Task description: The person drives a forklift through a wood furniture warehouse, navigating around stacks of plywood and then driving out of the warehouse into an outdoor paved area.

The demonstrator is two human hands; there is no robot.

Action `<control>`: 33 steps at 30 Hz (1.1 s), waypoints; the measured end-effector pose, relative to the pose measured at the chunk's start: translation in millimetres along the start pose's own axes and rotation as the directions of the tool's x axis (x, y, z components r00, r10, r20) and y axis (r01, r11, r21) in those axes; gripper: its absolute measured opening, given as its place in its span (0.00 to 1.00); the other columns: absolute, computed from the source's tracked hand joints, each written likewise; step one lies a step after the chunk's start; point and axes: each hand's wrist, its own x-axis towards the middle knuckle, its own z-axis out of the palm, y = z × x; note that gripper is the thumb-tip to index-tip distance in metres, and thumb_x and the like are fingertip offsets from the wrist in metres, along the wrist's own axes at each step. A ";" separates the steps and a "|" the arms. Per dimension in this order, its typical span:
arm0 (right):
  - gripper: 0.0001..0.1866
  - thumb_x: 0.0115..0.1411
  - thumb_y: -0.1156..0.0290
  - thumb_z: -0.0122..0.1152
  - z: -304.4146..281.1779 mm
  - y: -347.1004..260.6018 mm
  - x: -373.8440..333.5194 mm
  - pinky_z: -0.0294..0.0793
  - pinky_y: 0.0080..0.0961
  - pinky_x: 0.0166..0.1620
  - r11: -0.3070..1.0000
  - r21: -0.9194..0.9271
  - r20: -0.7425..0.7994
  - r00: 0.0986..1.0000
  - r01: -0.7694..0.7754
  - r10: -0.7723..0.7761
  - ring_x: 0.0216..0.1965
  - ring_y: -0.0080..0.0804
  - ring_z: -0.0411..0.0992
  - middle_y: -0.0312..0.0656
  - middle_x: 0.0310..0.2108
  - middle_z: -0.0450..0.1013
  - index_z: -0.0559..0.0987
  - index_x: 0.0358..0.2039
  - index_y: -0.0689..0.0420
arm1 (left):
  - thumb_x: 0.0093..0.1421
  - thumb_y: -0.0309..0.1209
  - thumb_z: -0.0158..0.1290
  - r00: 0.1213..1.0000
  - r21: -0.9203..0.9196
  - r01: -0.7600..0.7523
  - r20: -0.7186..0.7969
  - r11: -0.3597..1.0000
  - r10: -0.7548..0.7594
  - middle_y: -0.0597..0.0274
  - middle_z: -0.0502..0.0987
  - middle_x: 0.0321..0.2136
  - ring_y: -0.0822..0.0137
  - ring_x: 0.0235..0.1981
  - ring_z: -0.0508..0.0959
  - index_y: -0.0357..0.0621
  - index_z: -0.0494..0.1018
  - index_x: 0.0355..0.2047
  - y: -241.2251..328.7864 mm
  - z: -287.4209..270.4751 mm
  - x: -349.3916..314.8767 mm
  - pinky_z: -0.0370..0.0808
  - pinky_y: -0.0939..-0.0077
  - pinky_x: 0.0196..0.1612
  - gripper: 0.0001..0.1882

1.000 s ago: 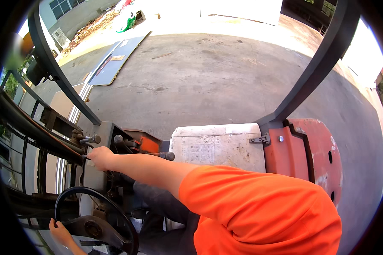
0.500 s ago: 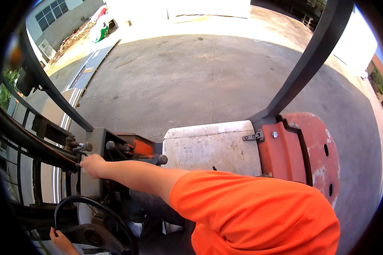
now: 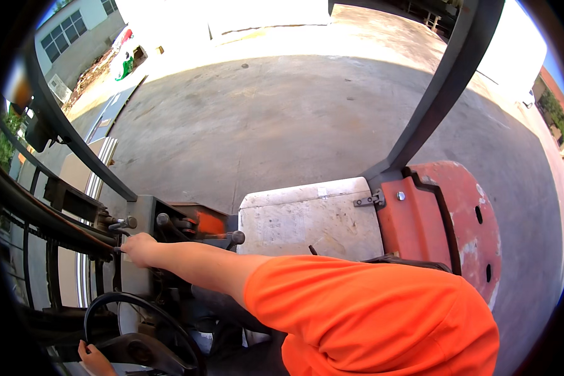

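Note:
I sit on a forklift, with the black steering wheel (image 3: 151,301) at the lower left. My left hand (image 3: 96,360) is at the near side of that wheel, fingers curled at its rim; part of the hand lies beyond the picture's edge. Stretched out to the left in an orange sleeve (image 3: 370,307), my right arm ends at the control levers. There my right hand (image 3: 139,249) is closed round a lever, most of which the fingers hide. Beside it stands a lever with a round dark knob (image 3: 130,222). Another knobbed lever (image 3: 237,237) rises nearer the seat.
A worn white cover (image 3: 307,219) and the red rear body (image 3: 457,213) lie beside and behind me. Dark posts (image 3: 429,100) frame the cab. Pale panels (image 3: 100,166) lie on the left near the mast. Beyond the concrete yard (image 3: 282,119) stands a building (image 3: 75,37).
The yard, the panels and the building have shifted left in the picture relative to the forklift. Both hands keep their places on the wheel and the lever.

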 end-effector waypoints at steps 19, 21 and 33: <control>0.18 0.47 0.72 0.60 30.9 6.3 13.2 0.75 0.37 0.46 1.000 0.010 0.015 1.000 -0.011 0.011 0.45 0.44 0.74 0.48 0.42 0.74 0.78 0.42 0.55 | 0.59 0.27 0.45 1.000 -0.135 -0.018 -0.015 0.991 0.016 0.48 0.77 0.45 0.52 0.45 0.77 0.33 0.74 0.46 -19.2 40.5 -13.0 0.73 0.67 0.50 0.17; 0.19 0.47 0.73 0.60 33.4 10.8 15.6 0.75 0.38 0.45 1.000 -0.006 0.000 1.000 0.013 -0.013 0.45 0.44 0.74 0.47 0.42 0.74 0.77 0.42 0.55 | 0.58 0.25 0.45 0.998 -0.176 -0.045 -0.056 0.983 0.036 0.47 0.77 0.43 0.52 0.44 0.77 0.31 0.74 0.45 -14.3 43.2 -17.3 0.73 0.66 0.49 0.17; 0.18 0.47 0.72 0.61 38.3 6.7 14.1 0.76 0.38 0.44 1.000 -0.026 0.004 1.000 0.001 -0.001 0.43 0.45 0.75 0.47 0.39 0.76 0.77 0.42 0.55 | 0.57 0.26 0.46 0.989 -0.104 0.145 -0.017 0.984 -0.148 0.48 0.78 0.44 0.52 0.45 0.77 0.33 0.75 0.47 -22.3 17.2 -62.7 0.73 0.67 0.50 0.18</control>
